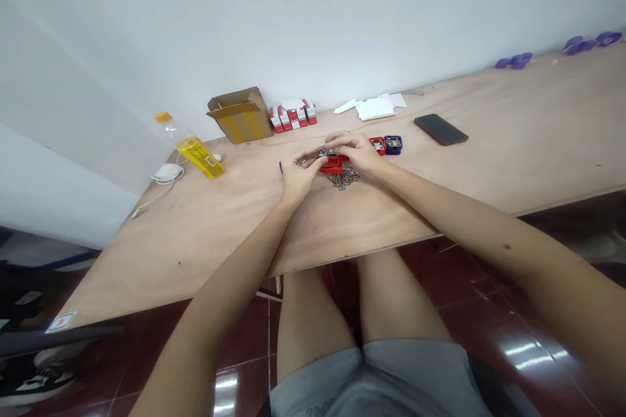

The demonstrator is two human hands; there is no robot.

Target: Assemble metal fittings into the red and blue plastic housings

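My left hand (pixel 302 176) is closed, its thumb and fingers around a small silver metal part (pixel 325 150). From the other side my right hand (pixel 359 151) pinches at the same part, fingertips bent over it. Directly below the fingers is a red plastic case (pixel 332 165), partly hidden by both hands; I cannot tell whether it is held or lies on the table. Just in front of it lies a pile of small shiny metal pieces (pixel 345 178). Right of my right hand stand a red case (pixel 377 144) and a blue case (pixel 393 144) with metal parts inside.
On the wooden table (pixel 235 221) are a yellow-labelled bottle (pixel 200 156), a white charger with cable (pixel 167 172), an open cardboard box (pixel 242 118), several red-and-white small boxes (pixel 293 117), white papers (pixel 375 108), a phone (pixel 441 129) and purple objects (pixel 514 61). A wall runs behind.
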